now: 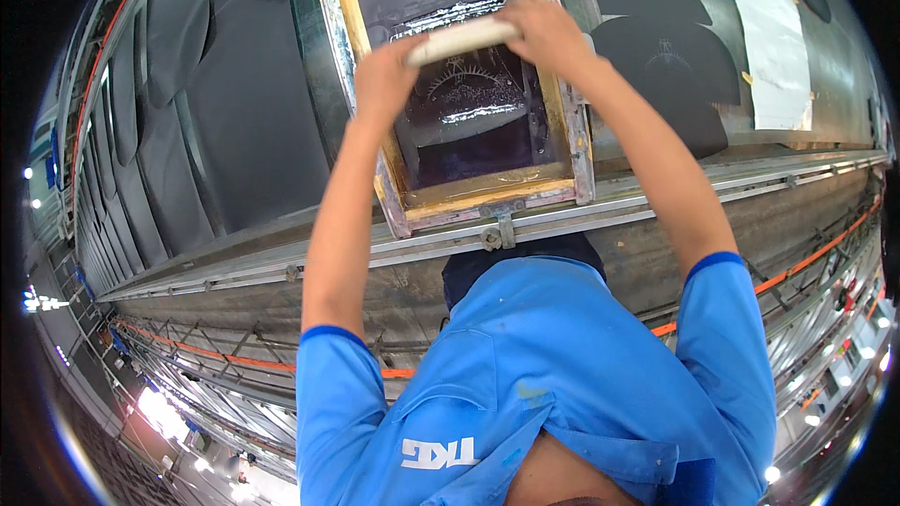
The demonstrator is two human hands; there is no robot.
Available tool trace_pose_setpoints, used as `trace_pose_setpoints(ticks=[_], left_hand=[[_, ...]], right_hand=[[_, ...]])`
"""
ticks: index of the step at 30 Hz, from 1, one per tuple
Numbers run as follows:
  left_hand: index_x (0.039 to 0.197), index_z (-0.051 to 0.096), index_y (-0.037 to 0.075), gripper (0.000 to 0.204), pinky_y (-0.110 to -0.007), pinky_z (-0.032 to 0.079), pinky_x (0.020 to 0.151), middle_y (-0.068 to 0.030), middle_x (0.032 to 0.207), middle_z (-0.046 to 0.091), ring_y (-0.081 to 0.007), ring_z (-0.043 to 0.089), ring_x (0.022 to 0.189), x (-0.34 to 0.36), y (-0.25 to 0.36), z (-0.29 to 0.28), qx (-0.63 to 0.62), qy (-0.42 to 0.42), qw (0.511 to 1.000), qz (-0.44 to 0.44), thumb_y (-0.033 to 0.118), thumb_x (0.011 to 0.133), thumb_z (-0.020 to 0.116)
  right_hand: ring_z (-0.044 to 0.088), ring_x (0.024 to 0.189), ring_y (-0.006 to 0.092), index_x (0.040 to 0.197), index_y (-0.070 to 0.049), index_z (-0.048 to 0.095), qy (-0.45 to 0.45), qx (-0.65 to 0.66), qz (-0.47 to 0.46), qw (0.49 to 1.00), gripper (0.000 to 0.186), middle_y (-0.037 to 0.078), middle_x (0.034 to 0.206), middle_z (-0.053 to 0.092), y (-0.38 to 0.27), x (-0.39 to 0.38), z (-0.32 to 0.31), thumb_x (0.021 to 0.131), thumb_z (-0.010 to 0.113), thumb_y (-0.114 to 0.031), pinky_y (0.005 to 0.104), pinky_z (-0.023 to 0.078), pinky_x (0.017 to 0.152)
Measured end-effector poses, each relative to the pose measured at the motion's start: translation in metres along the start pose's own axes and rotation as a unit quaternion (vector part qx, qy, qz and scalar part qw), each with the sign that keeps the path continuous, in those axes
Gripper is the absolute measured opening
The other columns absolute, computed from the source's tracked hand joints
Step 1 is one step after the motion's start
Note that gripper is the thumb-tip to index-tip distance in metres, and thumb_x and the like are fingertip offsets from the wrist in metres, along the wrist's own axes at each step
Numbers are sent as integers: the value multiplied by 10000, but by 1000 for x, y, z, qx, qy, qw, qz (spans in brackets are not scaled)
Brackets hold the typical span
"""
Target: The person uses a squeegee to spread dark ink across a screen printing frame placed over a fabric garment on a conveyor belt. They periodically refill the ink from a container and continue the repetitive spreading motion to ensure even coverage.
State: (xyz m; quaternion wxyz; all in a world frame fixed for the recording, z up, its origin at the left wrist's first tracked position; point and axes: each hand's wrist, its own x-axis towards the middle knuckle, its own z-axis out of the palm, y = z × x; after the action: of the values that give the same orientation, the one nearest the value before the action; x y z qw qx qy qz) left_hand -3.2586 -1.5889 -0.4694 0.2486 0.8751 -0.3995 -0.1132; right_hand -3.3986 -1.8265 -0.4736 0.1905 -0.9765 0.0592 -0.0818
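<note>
Both my hands grip a pale squeegee (463, 40) by its two ends, across a screen printing frame (487, 205). My left hand (385, 80) is wrapped round its left end, and my right hand (544, 34) round its right end. Beneath it, the dark mesh (464, 154) carries wet, glossy ink, with streaks above and below the squeegee. A curved, rayed design shows through the mesh just below the squeegee. The squeegee's lower edge is hidden, so its contact with the mesh cannot be seen.
Dark cut sheets (248, 103) line the table on the left. To the right lie a dark piece with a faint printed design (667, 60) and a white sheet (771, 46) held by yellow tape. A metal rail (647, 211) with a clamp (493, 236) runs along the near edge.
</note>
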Motion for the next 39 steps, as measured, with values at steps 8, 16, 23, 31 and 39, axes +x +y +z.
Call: trace_pose_setpoints(ticks=[8, 16, 23, 31, 39], left_hand=[[1141, 758, 175, 451, -403, 542, 924, -87, 1172, 724, -309, 689, 1056, -32, 0, 27, 21, -26, 999, -14, -20, 756, 626], [1100, 744, 108, 437, -422, 479, 1039, -67, 1186, 726, -280, 655, 1150, -157, 22, 50, -18, 12, 999, 39, -66, 707, 667], [1118, 719, 91, 419, -424, 471, 1050, -73, 1217, 707, -277, 627, 1194, -153, 31, 40, -2, -9, 999, 43, -35, 719, 688], [1191, 717, 147, 530, -404, 511, 999, -67, 1255, 687, -305, 621, 1180, -171, 42, 38, -12, 46, 998, 51, -27, 690, 722], [1213, 702, 141, 531, -397, 516, 980, -63, 1229, 691, -289, 635, 1156, -207, -8, -16, -30, 108, 992, 62, 4, 702, 745]], right_hand=[[583, 1175, 349, 1260, -55, 632, 10, 71, 28, 997, 491, 149, 1268, 641, -9, -59, 33, 779, 722, -92, 437, 472, 1029], [550, 1227, 339, 1253, -10, 641, -97, 166, 62, 979, 551, 158, 1268, 617, -68, -160, 9, 745, 815, -131, 441, 443, 1069], [639, 1058, 381, 1203, -74, 669, 161, 185, 278, 929, 336, 202, 1163, 672, 55, -97, 18, 919, 683, -253, 442, 492, 912], [685, 1025, 375, 1155, -96, 694, 247, 200, 302, 899, 306, 181, 1067, 724, 43, -75, 25, 986, 594, -331, 425, 503, 892], [598, 748, 155, 1153, -74, 688, 201, 270, 297, 894, 311, 78, 798, 654, -71, -31, -21, 1030, 558, -329, 319, 478, 736]])
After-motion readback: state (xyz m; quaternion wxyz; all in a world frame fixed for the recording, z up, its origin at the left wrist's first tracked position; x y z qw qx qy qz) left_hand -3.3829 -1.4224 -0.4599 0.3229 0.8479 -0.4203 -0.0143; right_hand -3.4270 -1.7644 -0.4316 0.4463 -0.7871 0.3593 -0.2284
